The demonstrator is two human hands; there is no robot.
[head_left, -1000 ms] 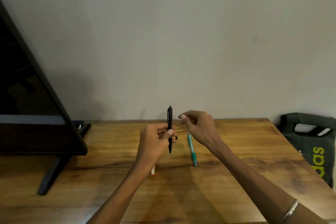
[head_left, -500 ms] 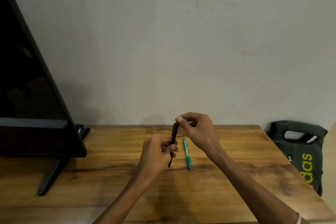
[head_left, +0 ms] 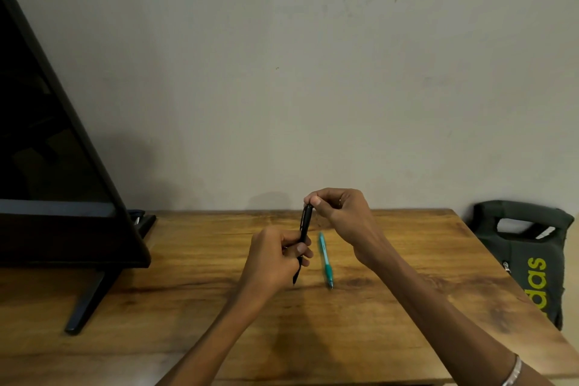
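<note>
Hands at work on a black pen (head_left: 305, 226) above the counter (head_left: 188, 307). The pen's long axis runs nearly upright, with the top leaning slightly right and the writing tip pointing down toward the wood. The left hand (head_left: 275, 257) grips the lower barrel with curled fingers and thumb. The right hand (head_left: 341, 213) sits above it, thumb and forefinger pinching the top end. The coming move, probably a press or twist at that end, would act along the barrel; the right hand is nearer the top and the left serves as anchor. A teal pen (head_left: 325, 258) lies flat just right of the black one, apart from both hands, tip toward the person. Television (head_left: 62, 166) at left; dark bag (head_left: 526, 247) at right.
</note>
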